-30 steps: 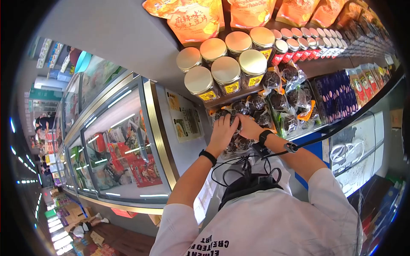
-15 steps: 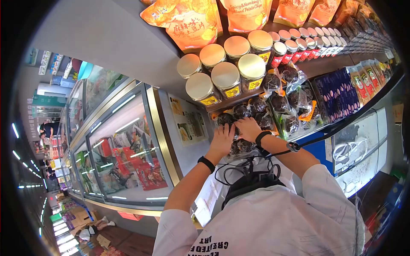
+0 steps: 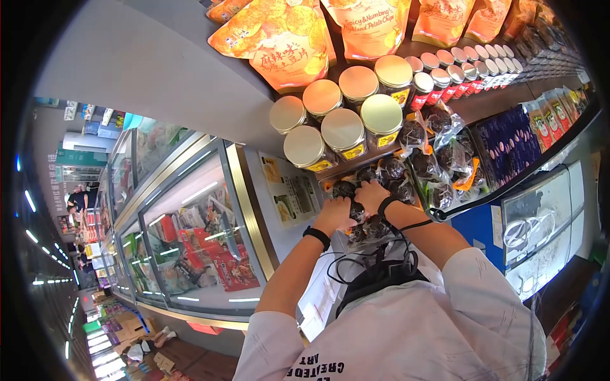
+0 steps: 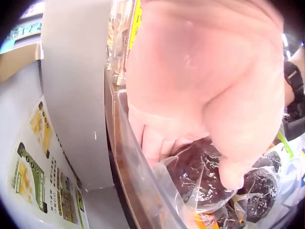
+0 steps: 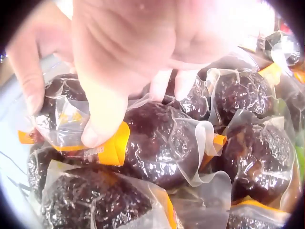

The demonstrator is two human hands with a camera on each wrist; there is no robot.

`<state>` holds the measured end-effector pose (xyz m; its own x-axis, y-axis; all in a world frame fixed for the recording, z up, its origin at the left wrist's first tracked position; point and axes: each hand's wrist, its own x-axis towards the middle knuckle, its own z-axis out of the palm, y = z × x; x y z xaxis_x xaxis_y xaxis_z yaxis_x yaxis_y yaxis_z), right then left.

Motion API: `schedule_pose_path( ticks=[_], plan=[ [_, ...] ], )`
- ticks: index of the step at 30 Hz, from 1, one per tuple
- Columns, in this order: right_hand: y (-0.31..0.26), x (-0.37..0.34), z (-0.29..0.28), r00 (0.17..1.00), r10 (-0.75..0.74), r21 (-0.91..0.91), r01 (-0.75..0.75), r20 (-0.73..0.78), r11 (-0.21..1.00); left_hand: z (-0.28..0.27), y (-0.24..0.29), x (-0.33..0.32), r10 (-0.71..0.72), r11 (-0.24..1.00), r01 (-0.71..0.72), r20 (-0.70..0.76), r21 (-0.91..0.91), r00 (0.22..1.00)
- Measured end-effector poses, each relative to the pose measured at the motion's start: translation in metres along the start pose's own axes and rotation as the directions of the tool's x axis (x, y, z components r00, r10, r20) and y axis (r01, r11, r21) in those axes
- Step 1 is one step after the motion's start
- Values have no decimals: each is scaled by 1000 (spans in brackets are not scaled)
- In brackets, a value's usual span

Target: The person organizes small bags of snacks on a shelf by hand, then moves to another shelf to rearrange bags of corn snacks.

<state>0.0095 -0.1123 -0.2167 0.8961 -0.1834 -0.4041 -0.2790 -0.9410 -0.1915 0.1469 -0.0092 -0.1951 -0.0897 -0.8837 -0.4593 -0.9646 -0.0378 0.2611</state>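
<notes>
Dark, glossy round foods in clear plastic packets with orange strips fill a clear-walled bin (image 4: 138,176). My left hand (image 3: 333,216) is over the bin's left side. In the left wrist view its fingers reach down one side of a packet (image 4: 200,174), and the thumb lies against the other. Close beside it, my right hand (image 3: 370,195) grips another packet (image 5: 155,143). Its thumb (image 5: 95,133) presses at an orange strip while the other fingers go behind the dark ball. More packets (image 5: 95,195) lie below and around the hands.
Lidded jars (image 3: 343,130) stand just behind the bin, with orange chip bags (image 3: 286,47) beyond. To the right are more dark packets (image 3: 438,165) and blue packages (image 3: 508,149). A glass-fronted freezer (image 3: 197,235) stands left. Black cables (image 3: 343,267) hang near my waist.
The head view has tilted, so the shelf sits lower in it. My hands, earlier flatter over the packets, now have more curled fingers, and the left hand has shifted slightly toward my body.
</notes>
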Motion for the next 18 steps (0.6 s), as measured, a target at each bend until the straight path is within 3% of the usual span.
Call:
schedule_pose_path(
  ticks=[5, 8, 10, 18],
  plan=[
    [0, 6, 5, 998, -15, -36, 13, -54, 999, 4, 8, 6, -58, 998, 55, 86, 39, 995],
    [-8, 10, 10, 994, 54, -72, -61, -90, 996, 14, 12, 1, -81, 995, 83, -34, 60, 996],
    [-12, 10, 11, 983, 122, -28, -127, -138, 992, 20, 15, -3, -32, 992, 57, -214, 114, 976],
    [-22, 2, 12, 978, 147, -44, -155, -150, 987, 44, 23, -8, -70, 953, 175, -383, 247, 921]
  ],
)
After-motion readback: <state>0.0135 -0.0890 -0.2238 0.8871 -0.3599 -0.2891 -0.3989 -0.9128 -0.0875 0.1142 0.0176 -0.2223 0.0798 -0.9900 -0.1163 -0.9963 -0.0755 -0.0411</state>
